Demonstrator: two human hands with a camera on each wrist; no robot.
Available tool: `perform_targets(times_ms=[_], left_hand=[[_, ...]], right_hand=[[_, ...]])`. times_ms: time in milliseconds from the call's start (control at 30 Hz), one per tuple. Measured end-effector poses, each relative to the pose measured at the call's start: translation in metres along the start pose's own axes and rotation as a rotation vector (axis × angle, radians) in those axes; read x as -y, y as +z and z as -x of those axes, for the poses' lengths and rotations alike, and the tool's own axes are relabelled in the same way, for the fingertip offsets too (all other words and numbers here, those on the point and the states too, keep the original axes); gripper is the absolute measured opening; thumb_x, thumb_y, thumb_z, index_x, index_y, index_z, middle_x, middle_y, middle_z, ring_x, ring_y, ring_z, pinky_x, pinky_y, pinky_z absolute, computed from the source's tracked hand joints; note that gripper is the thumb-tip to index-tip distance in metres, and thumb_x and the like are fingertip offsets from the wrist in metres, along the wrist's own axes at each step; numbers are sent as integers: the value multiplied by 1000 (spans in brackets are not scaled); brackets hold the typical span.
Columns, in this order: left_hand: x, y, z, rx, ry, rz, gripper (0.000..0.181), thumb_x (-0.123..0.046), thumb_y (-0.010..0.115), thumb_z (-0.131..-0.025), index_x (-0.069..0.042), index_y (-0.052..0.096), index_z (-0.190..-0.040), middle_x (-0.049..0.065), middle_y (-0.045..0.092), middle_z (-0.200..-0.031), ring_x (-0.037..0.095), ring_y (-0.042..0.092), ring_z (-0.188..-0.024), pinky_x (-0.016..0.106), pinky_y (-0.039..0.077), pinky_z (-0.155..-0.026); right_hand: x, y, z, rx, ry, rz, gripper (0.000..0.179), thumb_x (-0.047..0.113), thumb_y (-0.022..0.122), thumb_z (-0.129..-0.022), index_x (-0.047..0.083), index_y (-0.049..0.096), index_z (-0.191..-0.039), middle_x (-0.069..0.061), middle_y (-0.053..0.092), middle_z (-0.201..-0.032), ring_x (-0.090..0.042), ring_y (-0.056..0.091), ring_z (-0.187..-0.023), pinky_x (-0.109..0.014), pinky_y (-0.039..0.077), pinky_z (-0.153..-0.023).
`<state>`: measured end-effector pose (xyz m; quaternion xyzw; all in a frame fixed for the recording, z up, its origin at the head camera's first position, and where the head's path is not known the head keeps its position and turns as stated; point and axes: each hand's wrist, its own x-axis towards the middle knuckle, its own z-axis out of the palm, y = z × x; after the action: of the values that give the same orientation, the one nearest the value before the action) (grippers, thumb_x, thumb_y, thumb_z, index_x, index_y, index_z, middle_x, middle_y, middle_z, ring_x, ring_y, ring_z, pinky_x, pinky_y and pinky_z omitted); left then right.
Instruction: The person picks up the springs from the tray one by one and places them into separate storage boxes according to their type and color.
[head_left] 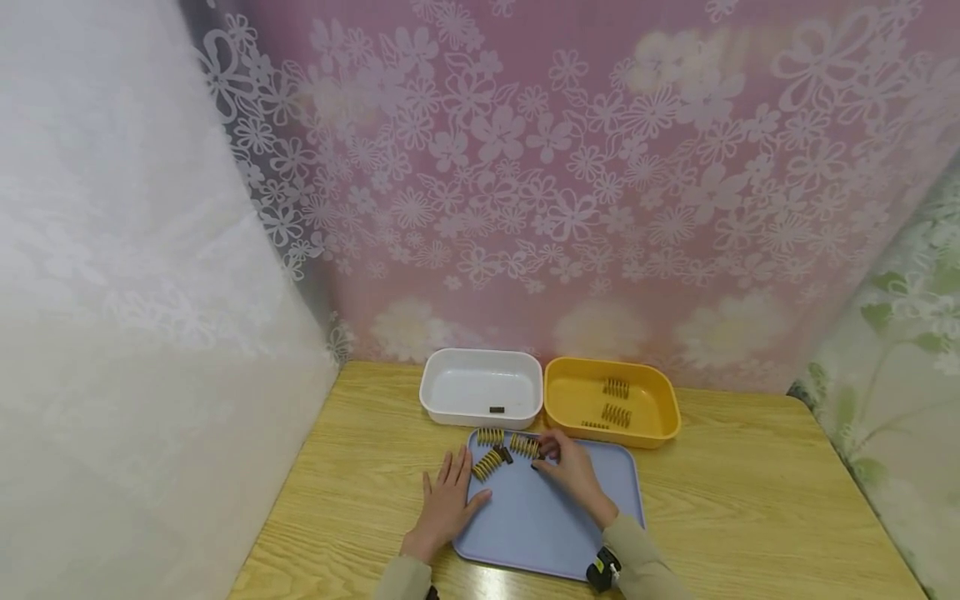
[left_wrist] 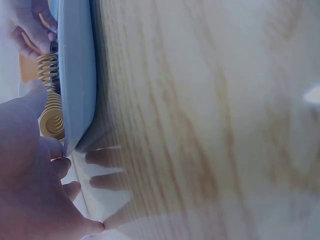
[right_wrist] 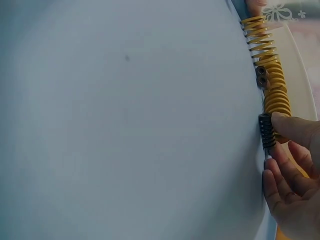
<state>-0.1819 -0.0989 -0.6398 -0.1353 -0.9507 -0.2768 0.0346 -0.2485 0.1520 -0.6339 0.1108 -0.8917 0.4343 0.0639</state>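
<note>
My right hand point(head_left: 573, 471) is over the upper part of the blue tray point(head_left: 532, 521). Its thumb and fingertips pinch a small dark coil spring point(right_wrist: 267, 131), right beside a yellow coil spring point(head_left: 523, 447). Two more yellow springs, one near the tray's back rim point(head_left: 491, 436) and one slanted point(head_left: 487, 465), lie to the left. Between them are small dark springs point(head_left: 506, 455), seen end-on in the right wrist view. My left hand point(head_left: 446, 504) lies with fingers spread at the tray's left edge, its thumb reaching over the rim.
Behind the tray stands a white box point(head_left: 480, 375) with one small dark spring point(head_left: 497, 409) in it. Right of it, a yellow box point(head_left: 660, 400) contains yellow springs point(head_left: 617, 415). All rests on a wooden table point(head_left: 735, 483), with a flowered curtain point(head_left: 570, 208) close behind.
</note>
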Motion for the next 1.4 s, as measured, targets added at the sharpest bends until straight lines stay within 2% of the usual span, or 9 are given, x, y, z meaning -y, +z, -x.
perform_targets(times_ms=[167,367,500,600,733,867,967,1133,1400], left_hand=[[-3,-4,-2,23,-18,-10,80,-45,62,-99,5,33,-155,22,33,-161,49,26,-147,83,13,-105],[-5,-8,-2,47,-37,-25,80,-44,62,-99,4,32,-156,21,32,-162,47,26,-148,82,14,-106],[-3,-5,-1,14,-9,-6,79,-43,63,-99,7,35,-153,24,35,-159,51,29,-146,84,15,-104],[-1,-1,-1,-12,13,8,80,-46,61,-99,7,36,-153,25,36,-158,52,29,-144,85,15,-102],[2,2,-1,-13,21,18,81,-51,57,-100,6,35,-153,24,35,-159,52,28,-145,85,14,-102],[2,2,-2,-6,13,16,80,-48,60,-99,7,36,-153,24,35,-159,51,28,-145,85,14,-103],[2,3,-3,-2,-3,-10,79,-46,61,-99,5,36,-154,22,34,-161,49,28,-147,84,15,-104],[-2,-1,-3,55,-47,-25,80,-47,60,-99,2,32,-157,18,30,-163,45,24,-150,82,14,-107],[-5,-5,-2,73,-57,-14,80,-46,60,-100,3,32,-157,19,29,-164,46,24,-150,81,13,-107]], right_hand=[[-2,-5,4,31,-1,14,26,7,89,-75,7,67,-89,0,67,-79,-14,59,-71,-25,47,-65],[-5,-9,9,102,-122,5,20,3,88,-76,9,74,-91,-1,73,-88,-18,69,-81,-27,54,-71],[-8,-9,10,158,-150,-40,20,0,85,-78,7,75,-94,-3,74,-93,-16,71,-84,-27,58,-74],[-10,-9,11,171,-149,-42,21,-2,85,-77,7,75,-93,-4,74,-91,-12,69,-79,-25,57,-70],[-9,-10,12,164,-120,-43,20,-2,85,-76,7,75,-91,-1,73,-85,-5,63,-72,-22,54,-65],[-7,-11,13,160,-95,-49,18,-2,85,-77,7,76,-90,-1,73,-81,-2,61,-68,-21,53,-62],[-4,-13,13,144,-68,-51,17,-2,84,-78,7,75,-90,-1,73,-81,-3,62,-68,-21,53,-62],[4,-19,13,99,-20,-61,18,-2,82,-78,7,75,-92,2,71,-80,-2,61,-68,-21,53,-62],[15,-31,9,49,-13,-97,21,-6,82,-78,6,75,-94,0,71,-82,-4,61,-71,-23,54,-64]])
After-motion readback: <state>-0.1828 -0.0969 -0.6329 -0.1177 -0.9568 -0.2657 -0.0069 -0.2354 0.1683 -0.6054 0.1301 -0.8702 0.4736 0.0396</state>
